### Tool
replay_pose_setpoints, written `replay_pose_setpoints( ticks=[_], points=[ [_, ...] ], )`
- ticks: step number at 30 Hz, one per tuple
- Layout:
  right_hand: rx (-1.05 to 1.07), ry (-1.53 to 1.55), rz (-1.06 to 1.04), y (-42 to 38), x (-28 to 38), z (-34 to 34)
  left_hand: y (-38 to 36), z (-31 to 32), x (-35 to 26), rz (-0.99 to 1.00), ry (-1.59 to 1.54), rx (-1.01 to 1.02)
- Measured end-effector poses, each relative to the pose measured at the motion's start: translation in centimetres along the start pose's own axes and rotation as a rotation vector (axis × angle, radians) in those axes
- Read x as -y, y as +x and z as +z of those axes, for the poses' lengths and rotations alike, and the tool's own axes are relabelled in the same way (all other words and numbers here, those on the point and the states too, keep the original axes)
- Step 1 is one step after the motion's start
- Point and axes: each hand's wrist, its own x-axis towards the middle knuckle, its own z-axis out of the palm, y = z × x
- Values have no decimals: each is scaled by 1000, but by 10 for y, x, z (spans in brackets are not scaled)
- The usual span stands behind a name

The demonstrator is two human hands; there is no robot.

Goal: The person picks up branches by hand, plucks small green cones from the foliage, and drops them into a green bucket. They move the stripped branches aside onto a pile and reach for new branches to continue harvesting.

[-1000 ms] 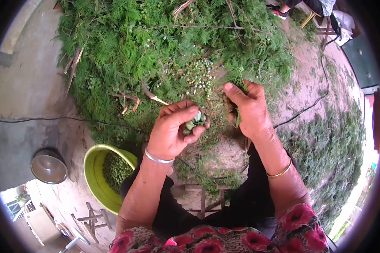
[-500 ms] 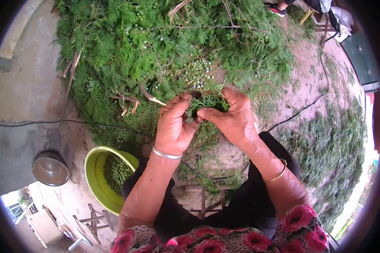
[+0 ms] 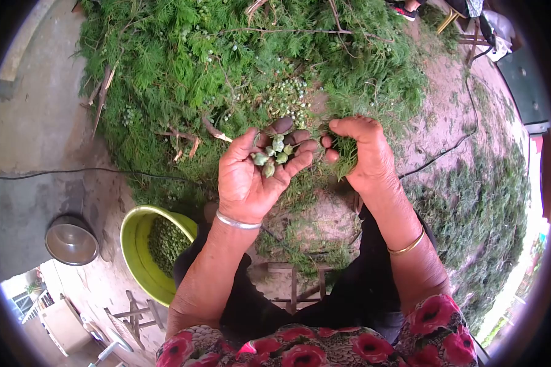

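Note:
My left hand [image 3: 251, 174] is turned palm up and cups several small green cones [image 3: 273, 155] on its fingers. Beside it my right hand [image 3: 364, 153] is closed around a green leafy sprig [image 3: 344, 150], its fingertips almost touching the left fingers. Both hands hover over a big heap of cut green branches [image 3: 226, 61], where more pale green cones [image 3: 291, 95] hang in a cluster just beyond my fingers.
A yellow-green basin [image 3: 136, 257] with picked green cones stands at my lower left, a metal bowl [image 3: 70, 240] farther left on concrete. A black cable [image 3: 73, 172] crosses the ground. Stripped greenery [image 3: 477, 208] lies to the right. Wooden stool parts [image 3: 294, 287] show below.
My hands, which met over a sprig half a second ago, have parted. The left has opened palm up showing the cones; the right has drawn rightward with the sprig.

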Motion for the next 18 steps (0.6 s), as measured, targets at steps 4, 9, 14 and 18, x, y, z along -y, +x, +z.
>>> replay_pose_setpoints(
  ticks=[4, 9, 14, 18],
  points=[
    [34, -155, -219, 1, 3, -1, -2, 11, -1, -27, 116, -38],
    [189, -513, -287, -6, 5, 7, -2, 0, 3, -82, 391, -61],
    [454, -1043, -473, 1, -2, -2, -9, 2, 12, -97, 577, -130],
    [437, -1057, -366, -4, -1, -1, -11, -5, 12, -102, 585, -120]
  ],
)
